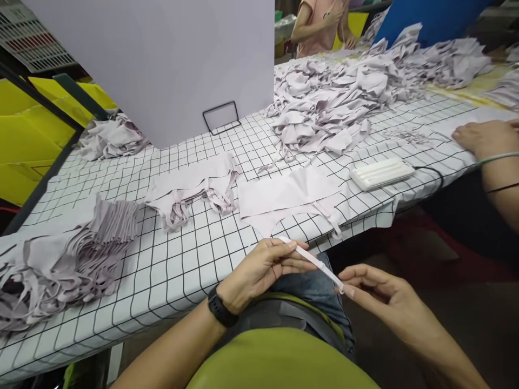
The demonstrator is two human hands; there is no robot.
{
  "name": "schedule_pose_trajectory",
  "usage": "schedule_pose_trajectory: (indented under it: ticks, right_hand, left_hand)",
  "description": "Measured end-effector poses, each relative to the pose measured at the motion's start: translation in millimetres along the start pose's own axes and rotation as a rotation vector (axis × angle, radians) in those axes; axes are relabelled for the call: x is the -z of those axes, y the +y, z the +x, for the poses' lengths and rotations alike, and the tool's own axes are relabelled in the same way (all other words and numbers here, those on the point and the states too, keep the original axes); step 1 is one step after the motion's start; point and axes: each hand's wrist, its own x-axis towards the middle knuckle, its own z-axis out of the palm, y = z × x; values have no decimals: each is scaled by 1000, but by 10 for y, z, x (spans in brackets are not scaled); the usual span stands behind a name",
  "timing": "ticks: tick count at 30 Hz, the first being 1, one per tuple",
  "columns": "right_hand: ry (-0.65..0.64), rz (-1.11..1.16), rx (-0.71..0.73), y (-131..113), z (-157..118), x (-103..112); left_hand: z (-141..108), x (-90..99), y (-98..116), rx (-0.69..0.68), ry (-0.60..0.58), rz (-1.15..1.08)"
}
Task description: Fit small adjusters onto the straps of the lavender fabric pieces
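Left hand [257, 270] has its grip clamped on a narrow, whitish fabric strap [311, 260], thumb pressing on top! Right hand [385, 297] pinches the lower end, fingertips together. The strap slants between them above the lap, just beside the white, black-gridded cloth-covered table [211, 246], where a flat, pale-pink fabric piece [284, 197] lies near.

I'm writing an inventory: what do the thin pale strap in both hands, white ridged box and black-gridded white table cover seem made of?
Thin pale strap: probably fabric or elastic, matte; flat, narrow band.
White ridged box: likely moulded plastic, smooth; crisp edges, straight ridges.
Black-gridded white table cover: cloth or thin vinyl, dull; soft wrinkles.
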Motion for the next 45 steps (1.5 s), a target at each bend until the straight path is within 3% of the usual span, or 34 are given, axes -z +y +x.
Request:
schedule_pose_trajectory:
  ticks: [10,20,29,35,38,42,43,45]
  right_hand:
    - [-10,8,3,109,-67,76]
    - [27,261,-74,42,-222,3]
    - [-98,108,-25,116,-126,94]
    - [69,160,-82,109,-70,-17]
    - [114,258,-88,34,65,-132]
    - [136,367,-41,-123,267,-260]
    - [135,376,-25,-157,306,-282]
    - [122,384,-1,-207,370,-311]
  left_hand:
    - [-4,74,-97,46,2,9]
    - [-53,106,-210,234,44,140]
    - [-76,231,-363,286,114,348]
    - [-125,201,-378,278,144,530]
    - [-176,157,-343,124,165,790]
    - [-196,102,-263,-509,306,1219]
    - [-185,92,-247,-609,302,1285]
    - [-155,73,-233,-654,250,1375]
